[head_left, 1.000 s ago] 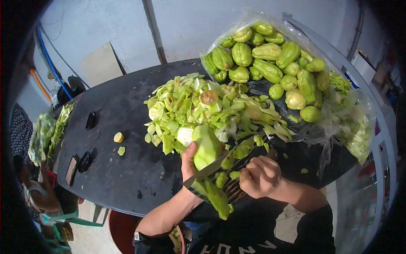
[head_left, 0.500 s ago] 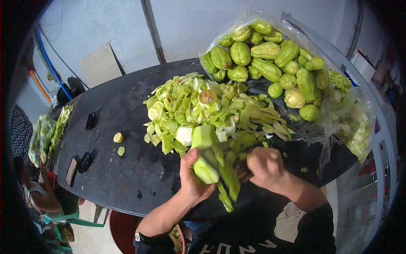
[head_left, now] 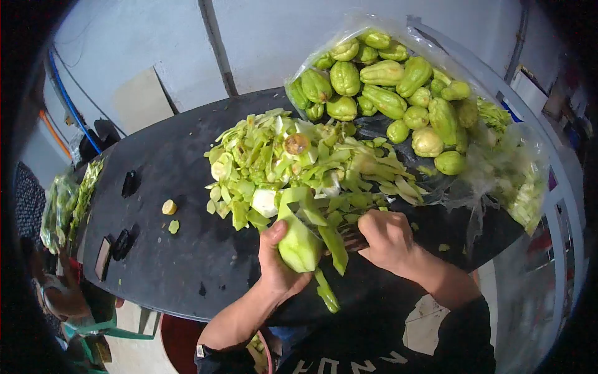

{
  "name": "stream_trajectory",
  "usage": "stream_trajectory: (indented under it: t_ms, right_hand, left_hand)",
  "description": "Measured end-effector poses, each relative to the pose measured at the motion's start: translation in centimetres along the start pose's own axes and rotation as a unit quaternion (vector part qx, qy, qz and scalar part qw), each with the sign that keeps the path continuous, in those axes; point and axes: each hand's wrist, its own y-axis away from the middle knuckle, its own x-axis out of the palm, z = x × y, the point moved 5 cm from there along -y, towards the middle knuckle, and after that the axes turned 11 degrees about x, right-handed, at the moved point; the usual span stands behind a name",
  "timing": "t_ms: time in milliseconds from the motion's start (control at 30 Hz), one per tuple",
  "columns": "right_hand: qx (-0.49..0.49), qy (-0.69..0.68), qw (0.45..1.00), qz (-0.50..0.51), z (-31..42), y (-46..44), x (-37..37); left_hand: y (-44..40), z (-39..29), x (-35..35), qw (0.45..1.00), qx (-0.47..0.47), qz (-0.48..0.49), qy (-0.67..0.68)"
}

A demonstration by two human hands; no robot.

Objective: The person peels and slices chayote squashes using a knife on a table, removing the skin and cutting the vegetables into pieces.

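My left hand (head_left: 278, 265) is wrapped round a partly peeled chayote (head_left: 299, 244), its pale green flesh showing. My right hand (head_left: 389, 242) grips a knife (head_left: 352, 239), whose blade lies against the chayote's right side, largely behind a cut strip. One strip of peel (head_left: 336, 249) stands off the chayote there, and a thin green strip (head_left: 327, 293) dangles below it. Just beyond my hands a heap of peelings (head_left: 261, 149) covers the middle of the dark table (head_left: 187, 262), with a brownish round piece (head_left: 296, 144) on top.
Many whole chayotes (head_left: 380, 73) lie in an open clear plastic bag at the back right. Bagged greens (head_left: 523, 193) hang over the right edge. On the left are a phone (head_left: 103, 258), dark objects (head_left: 123, 244) and a small yellowish piece (head_left: 169, 207). Below the table stands a red tub (head_left: 177, 343).
The knife has shifted along the chayote, and the strip at its side now curls farther outward. The whole view has moved slightly.
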Motion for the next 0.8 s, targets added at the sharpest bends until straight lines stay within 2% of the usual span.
stream_trajectory:
  t_ms: [133,200,267,367,400,467,567,667,800]
  right_hand:
    - [-0.004,0.014,1.000,-0.004,0.3,0.2,-0.4]
    - [0.025,0.029,0.999,-0.004,-0.4,-0.3,0.0]
    - [0.117,0.048,0.991,0.038,-2.7,-0.2,1.3]
    - [0.112,0.067,0.991,0.037,-2.9,0.1,0.8]
    - [0.093,0.049,0.994,0.033,-2.4,0.2,0.6]
    - [0.073,0.025,0.997,0.027,-1.6,0.2,0.5]
    - [-0.052,-0.027,0.998,-0.004,0.7,0.4,-0.1]
    - [-0.101,0.054,0.993,-0.016,2.0,0.5,-0.6]
    - [-0.136,0.055,0.988,-0.035,2.8,0.5,-0.7]
  left_hand:
    - [-0.1,-0.2,-0.5,1.000,0.007,-0.008,-0.011]
    - [0.1,-0.1,-0.4,0.999,-0.002,-0.001,0.048]
    - [-0.3,0.0,-0.5,0.999,-0.001,-0.016,0.052]
    - [-0.8,0.0,-1.0,0.996,0.019,-0.066,0.059]
    - [-0.8,0.0,-0.8,0.995,0.021,-0.070,0.061]
    - [-0.7,-0.3,-1.0,0.988,0.015,-0.143,0.055]
    - [-0.8,-0.3,-1.6,0.991,-0.001,-0.126,0.034]
    - [-0.6,0.1,-1.3,0.991,-0.039,-0.117,0.043]
    - [-0.4,0.3,-1.2,0.990,-0.039,-0.103,0.089]
